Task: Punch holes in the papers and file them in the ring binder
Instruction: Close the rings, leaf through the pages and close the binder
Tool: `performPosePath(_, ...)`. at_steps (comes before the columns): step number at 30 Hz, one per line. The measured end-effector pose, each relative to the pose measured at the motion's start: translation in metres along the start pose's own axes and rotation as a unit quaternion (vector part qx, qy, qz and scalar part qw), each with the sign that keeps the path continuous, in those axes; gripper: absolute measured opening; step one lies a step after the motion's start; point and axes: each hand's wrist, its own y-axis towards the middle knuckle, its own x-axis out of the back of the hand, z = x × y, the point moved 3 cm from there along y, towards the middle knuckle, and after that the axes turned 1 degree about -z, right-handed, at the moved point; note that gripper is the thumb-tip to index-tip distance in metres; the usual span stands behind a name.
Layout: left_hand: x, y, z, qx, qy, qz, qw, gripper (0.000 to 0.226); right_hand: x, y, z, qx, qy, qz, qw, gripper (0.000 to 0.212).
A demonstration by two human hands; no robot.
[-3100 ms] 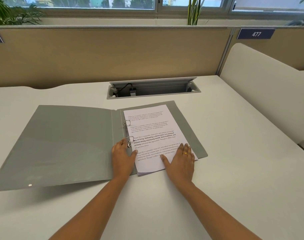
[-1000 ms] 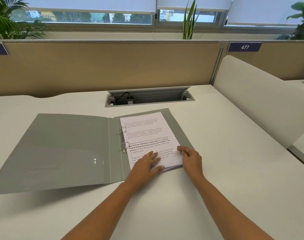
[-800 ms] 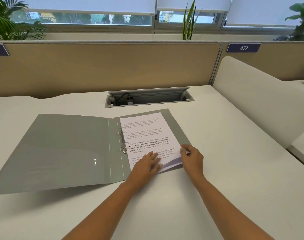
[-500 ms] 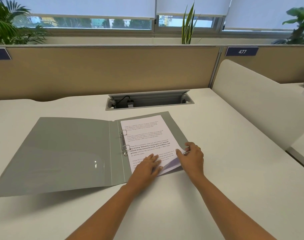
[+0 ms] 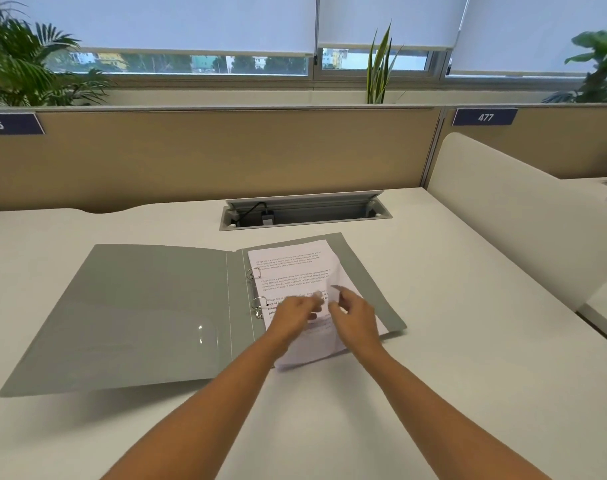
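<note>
The ring binder (image 5: 139, 317) lies open and flat in the middle of the counter (image 5: 468, 375), a little toward the far edge, just short of the cable hatch (image 5: 305, 211). The papers (image 5: 288, 268) sit on its right half, their left edge against the two rings (image 5: 255, 273).

Both of my hands are over the near part of the stack and smeared by motion. The left hand (image 5: 293, 315) looks to be pinching the corner of the top sheet (image 5: 335, 275), which stands curled up off the pile. The right hand (image 5: 355, 322) is just beside it with fingers loosely bent; I cannot tell whether it grips the paper or only touches it.

I judge the sheets light, limp and slippery against each other (one page will fan or slide with almost no push). They will probably crease if squeezed and tear at the punched holes if tugged away from the rings. I would hold a free corner or the right edge lightly and turn toward the rings. The binder cover looks stiff enough to take by its edge.
</note>
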Motion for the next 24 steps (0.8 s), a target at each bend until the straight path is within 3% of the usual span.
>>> performPosePath(2, 0.009, 0.01, -0.01, 0.062, -0.106, -0.029, 0.992, 0.032, -0.009, -0.006, 0.005, 0.036, -0.018, 0.025, 0.999, 0.033)
performPosePath(4, 0.019, 0.016, -0.019, 0.09, -0.143, -0.051, 0.984, 0.027, -0.017, -0.011, 0.011, 0.06, -0.042, 0.06, 0.995, 0.035)
performPosePath(7, 0.033, 0.017, -0.026, 0.079, -0.107, -0.073, 0.988, 0.02, -0.026, -0.015, 0.019, 0.101, -0.075, 0.099, 0.987, 0.035)
performPosePath(11, 0.049, 0.019, -0.015, 0.077, -0.047, -0.124, 0.988, 0.028, -0.03, -0.014, 0.025, 0.119, -0.071, 0.136, 0.981, 0.04)
performPosePath(16, 0.078, 0.012, -0.005, 0.082, -0.065, -0.187, 0.977, 0.027, -0.022, 0.0, 0.022, 0.072, -0.012, 0.111, 0.991, 0.038)
performPosePath(24, 0.159, -0.027, 0.018, 0.091, -0.106, -0.268, 0.953, 0.033, -0.006, 0.027, -0.019, -0.003, -0.152, 0.083, 0.985, 0.037)
